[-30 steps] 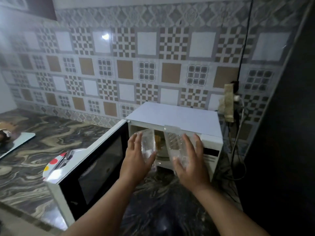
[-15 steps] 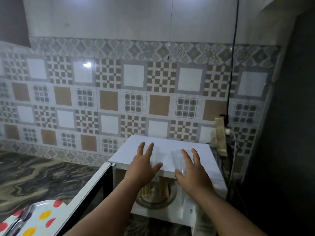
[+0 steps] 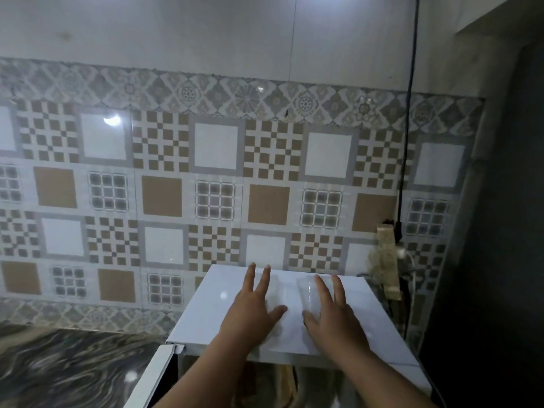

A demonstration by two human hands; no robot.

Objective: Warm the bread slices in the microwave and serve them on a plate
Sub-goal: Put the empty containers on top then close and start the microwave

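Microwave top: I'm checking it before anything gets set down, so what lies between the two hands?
In the head view, a clear plastic cover held between left hand and right hand, above the microwave top.

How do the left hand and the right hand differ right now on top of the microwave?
The left hand lies nearer the microwave's hinge side; the right hand lies nearer the wall cable. A clear plastic piece shows beside the right hand's fingers; beside the left hand's it is barely visible. Both have straight, spread fingers, palms down.
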